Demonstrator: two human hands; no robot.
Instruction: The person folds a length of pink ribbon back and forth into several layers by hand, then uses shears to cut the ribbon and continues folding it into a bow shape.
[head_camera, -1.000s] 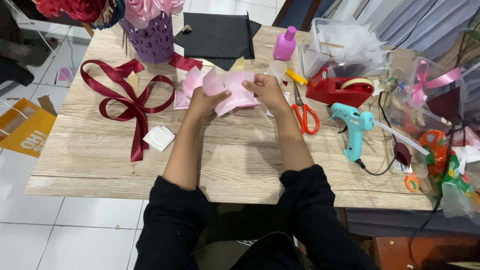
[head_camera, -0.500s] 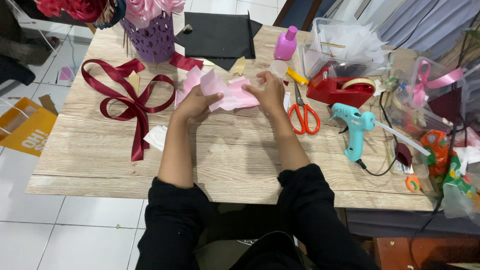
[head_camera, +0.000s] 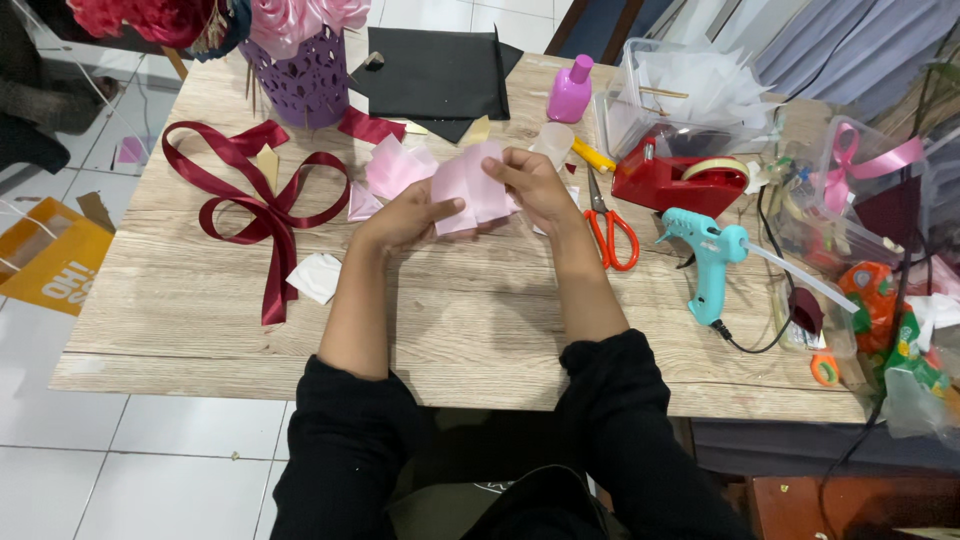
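Holding: pink fabric piece (head_camera: 470, 188), gripped between both hands just above the counter (head_camera: 470, 320), near its middle
Left hand (head_camera: 408, 215): closed on the lower left edge of the pink fabric piece, thumb on top, fingers beneath
Right hand (head_camera: 535, 185): pinching the upper right edge of the same piece, fingers curled over it
Sleeves: black, pushed up to the elbows, forearms bare
Left of the hands: more pink fabric pieces (head_camera: 396, 168) lying flat; dark red ribbon bow (head_camera: 255, 205) farther left; small white scrap (head_camera: 318, 276) near the left forearm
Right of the hands: red-handled scissors (head_camera: 610, 228) just beside the right wrist; teal glue gun (head_camera: 706, 250) with black cord beyond them; red tape dispenser (head_camera: 680, 180) behind
Far edge: purple cut-out vase (head_camera: 300, 85) with pink and red flowers, black sheet (head_camera: 435, 72), pink bottle (head_camera: 570, 90), clear plastic box (head_camera: 690, 95) with white tissue
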